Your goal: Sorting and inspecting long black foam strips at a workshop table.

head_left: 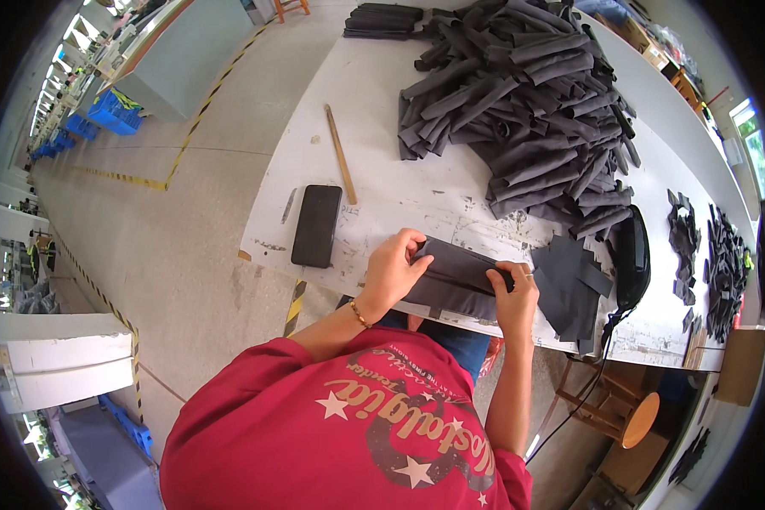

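A dark grey fabric piece [456,270] is stretched between my two hands at the table's near edge, with a fold running along it. My left hand [393,269] pinches its left end between thumb and fingers. At the right end, my right hand [515,293] grips the fabric the same way, thumb on top. The lower part of the cloth hangs toward the table edge. Just right of my right hand lie several flat black pieces [565,289], overlapping one another. A big heap of dark grey folded fabric strips [535,110] rises beyond my hands.
On the white table [374,161] are a black smartphone [317,226] and a thin wooden stick [341,155] to the left. A black corded device [631,259] stands at the right. More dark pieces [724,276] lie farther right. A wooden stool [629,416] is below the table.
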The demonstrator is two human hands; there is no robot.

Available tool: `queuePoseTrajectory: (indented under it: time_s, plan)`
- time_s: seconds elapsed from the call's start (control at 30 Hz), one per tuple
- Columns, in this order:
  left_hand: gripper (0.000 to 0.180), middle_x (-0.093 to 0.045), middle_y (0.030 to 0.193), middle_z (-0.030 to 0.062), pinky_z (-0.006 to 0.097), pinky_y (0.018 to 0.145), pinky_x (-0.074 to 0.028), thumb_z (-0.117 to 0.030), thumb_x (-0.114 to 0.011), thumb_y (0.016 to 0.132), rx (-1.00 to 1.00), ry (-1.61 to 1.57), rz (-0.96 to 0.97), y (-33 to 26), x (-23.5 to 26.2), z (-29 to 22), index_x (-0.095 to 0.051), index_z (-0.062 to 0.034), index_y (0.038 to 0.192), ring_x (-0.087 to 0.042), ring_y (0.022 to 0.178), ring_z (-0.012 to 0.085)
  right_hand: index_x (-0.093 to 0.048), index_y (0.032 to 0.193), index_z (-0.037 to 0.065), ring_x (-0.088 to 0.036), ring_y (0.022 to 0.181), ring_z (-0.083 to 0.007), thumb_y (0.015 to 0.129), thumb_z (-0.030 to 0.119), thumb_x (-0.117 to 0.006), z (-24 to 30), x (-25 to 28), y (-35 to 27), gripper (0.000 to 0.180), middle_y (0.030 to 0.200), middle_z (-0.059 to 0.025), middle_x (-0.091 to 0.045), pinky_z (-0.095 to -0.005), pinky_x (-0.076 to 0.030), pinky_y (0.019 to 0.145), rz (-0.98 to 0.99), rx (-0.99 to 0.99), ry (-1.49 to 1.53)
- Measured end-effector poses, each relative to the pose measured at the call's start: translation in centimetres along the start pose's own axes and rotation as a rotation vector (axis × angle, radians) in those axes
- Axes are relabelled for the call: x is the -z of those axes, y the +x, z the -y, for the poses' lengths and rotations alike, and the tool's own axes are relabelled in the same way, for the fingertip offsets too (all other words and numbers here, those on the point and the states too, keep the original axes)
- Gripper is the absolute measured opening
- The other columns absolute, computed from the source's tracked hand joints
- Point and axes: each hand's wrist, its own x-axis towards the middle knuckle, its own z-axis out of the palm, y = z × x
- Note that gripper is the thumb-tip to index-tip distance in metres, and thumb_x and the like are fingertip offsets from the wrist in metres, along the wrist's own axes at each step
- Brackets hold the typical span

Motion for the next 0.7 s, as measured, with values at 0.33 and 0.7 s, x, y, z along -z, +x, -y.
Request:
queuePoseTrajectory:
  time_s: [0.33, 0.7]
  plan:
    - [0.025, -0.060, 0.087, 0.0052, 0.027, 0.060, -0.046, -0.005, -0.075, 0.077, -0.330, 0.052, -0.156, 3.3, 0.1, -2.2, -0.062, -0.0058, 0.098, -0.055, 0.070, 0.0160, -0.066, 0.095, 0.007, -0.060, 0.080, -0.0297, 0.080, 0.017, -0.074, -2.1, 1.5, -0.1, 0.020, 0.096, -0.0091, -0.060, -0.0399, -0.049, 0.067, -0.168, -0.010, -0.211]
    - [0.019, -0.063, 0.080, 0.0093, 0.039, 0.072, -0.051, -0.018, -0.074, 0.078, -0.569, -0.011, -0.005, 19.3, -13.5, -7.2, -0.065, -0.0051, 0.088, -0.063, 0.077, 0.0279, -0.056, 0.117, -0.006, -0.056, 0.099, -0.0296, 0.088, 0.015, -0.058, -11.0, 3.4, -3.4, 0.036, 0.112, -0.0168, -0.057, -0.0355, -0.051, 0.081, 0.126, 0.145, -1.011]
